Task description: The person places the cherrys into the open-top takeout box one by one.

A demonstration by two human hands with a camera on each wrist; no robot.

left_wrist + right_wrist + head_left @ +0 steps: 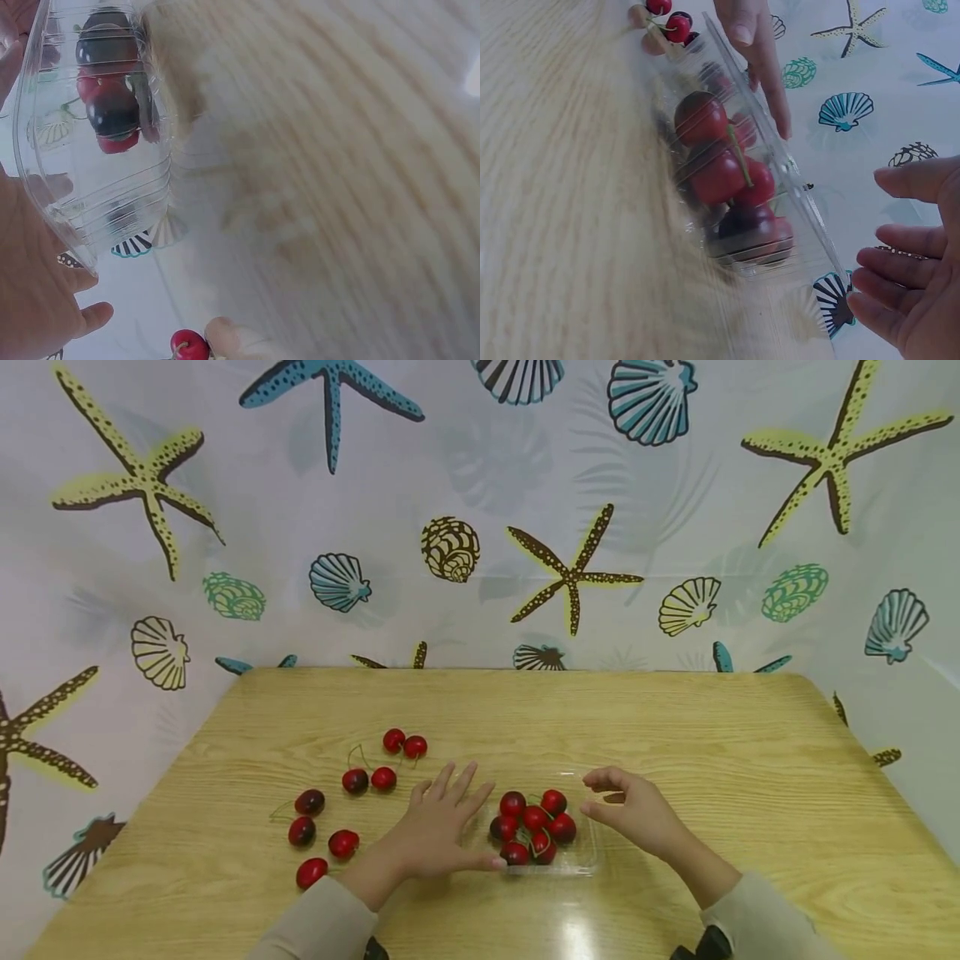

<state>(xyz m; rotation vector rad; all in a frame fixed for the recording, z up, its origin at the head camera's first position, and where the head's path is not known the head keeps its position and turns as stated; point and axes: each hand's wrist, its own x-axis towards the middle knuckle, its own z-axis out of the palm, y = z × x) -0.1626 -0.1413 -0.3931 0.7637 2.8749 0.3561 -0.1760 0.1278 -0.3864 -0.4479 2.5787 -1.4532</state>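
A clear plastic tray (597, 842) holding several dark red cherries (535, 817) sits on the table in the head view. On its left side my left hand (438, 831) spreads its fingers, the thumb reaching to the tray's near left corner; whether it touches is hard to tell. Opposite, my right hand (637, 810) hovers just off the tray's right edge, fingers gently bent around nothing. The right wrist view shows that hand (919, 277) apart from the tray's rim (810, 210). In the left wrist view, the left hand (34, 277) is beside the tray wall (166, 184).
Loose cherries lie left of the tray: a pair (405, 743) farther back, another pair (369, 779) with joined stems, and several more (302, 832) nearer the left sleeve. A cloth (480, 468) with starfish and shells hangs behind the wooden table (712, 735).
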